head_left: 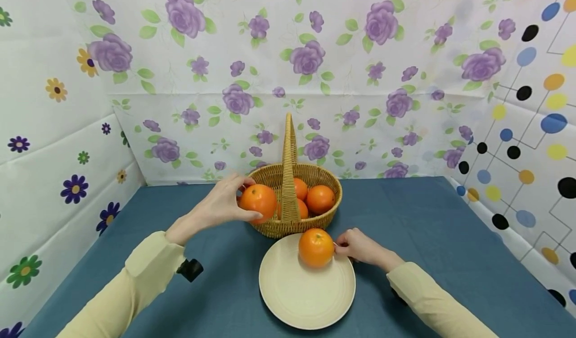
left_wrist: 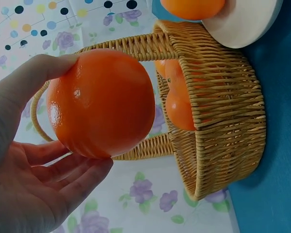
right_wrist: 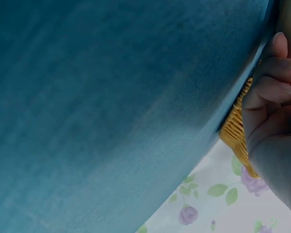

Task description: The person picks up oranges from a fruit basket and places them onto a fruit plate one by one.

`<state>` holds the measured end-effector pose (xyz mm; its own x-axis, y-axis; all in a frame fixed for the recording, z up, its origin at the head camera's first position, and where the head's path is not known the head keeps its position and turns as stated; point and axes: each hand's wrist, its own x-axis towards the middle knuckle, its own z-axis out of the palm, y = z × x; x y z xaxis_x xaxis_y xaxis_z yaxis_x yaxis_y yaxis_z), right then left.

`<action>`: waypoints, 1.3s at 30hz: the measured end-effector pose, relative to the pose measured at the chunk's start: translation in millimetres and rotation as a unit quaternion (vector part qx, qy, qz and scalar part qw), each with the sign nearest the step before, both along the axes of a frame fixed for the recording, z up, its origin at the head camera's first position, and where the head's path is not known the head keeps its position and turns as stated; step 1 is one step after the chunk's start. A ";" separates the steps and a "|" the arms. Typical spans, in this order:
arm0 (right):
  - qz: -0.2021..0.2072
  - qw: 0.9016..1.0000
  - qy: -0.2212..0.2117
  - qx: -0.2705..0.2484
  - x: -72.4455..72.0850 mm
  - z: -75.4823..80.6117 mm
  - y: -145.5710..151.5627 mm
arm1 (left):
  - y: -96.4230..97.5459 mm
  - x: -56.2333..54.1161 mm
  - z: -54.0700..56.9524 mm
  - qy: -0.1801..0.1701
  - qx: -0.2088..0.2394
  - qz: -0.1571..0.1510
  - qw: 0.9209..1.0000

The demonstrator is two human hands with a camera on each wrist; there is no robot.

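In the head view my left hand (head_left: 225, 203) grips an orange (head_left: 259, 202) at the basket's left side. The left wrist view shows this orange (left_wrist: 104, 104) between the thumb and the fingers of my left hand (left_wrist: 43, 160), clear of the basket's rim. The woven basket (head_left: 315, 222) has a tall handle and contains several oranges (head_left: 321, 199). Before it is a round cream plate (head_left: 308, 298) bearing another orange (head_left: 316, 248). With curled fingers, my right hand (head_left: 364, 248) holds the plate's right rim close to that orange; its fingertips are partly hidden.
A dark blue cloth (head_left: 405, 218) covers the table. Behind it hangs a white sheet with purple flowers (head_left: 308, 58); patterned sheets flank the left and right sides. The basket's arched handle (head_left: 288, 168) rises beside the left hand's orange.
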<state>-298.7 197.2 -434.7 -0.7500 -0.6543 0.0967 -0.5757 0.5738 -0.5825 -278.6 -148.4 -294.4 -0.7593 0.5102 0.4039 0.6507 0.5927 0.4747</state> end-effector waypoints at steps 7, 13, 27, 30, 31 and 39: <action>0.003 1.000 0.005 -0.002 -0.6 -0.1 0.1 | 2.7 3.5 -3.7 -0.007 -0.004 -0.011 1.000; -0.001 1.000 0.004 -0.002 0.5 -0.2 -0.5 | 2.8 5.1 -6.3 -0.004 -0.012 -0.025 1.000; -0.002 1.000 0.000 -0.002 0.6 0.1 0.1 | 3.3 5.6 -17.6 -0.017 -0.020 -0.077 0.997; -0.003 1.000 -0.001 0.000 0.6 0.2 0.0 | 4.6 6.1 -20.2 -0.022 -0.024 -0.085 0.996; -0.003 1.000 -0.001 0.000 0.7 0.4 -0.1 | 5.0 6.2 -21.2 -0.023 -0.026 -0.086 0.996; -0.001 1.000 -0.001 0.001 0.9 1.1 -0.1 | 8.1 6.8 -26.8 -0.022 -0.031 -0.106 0.994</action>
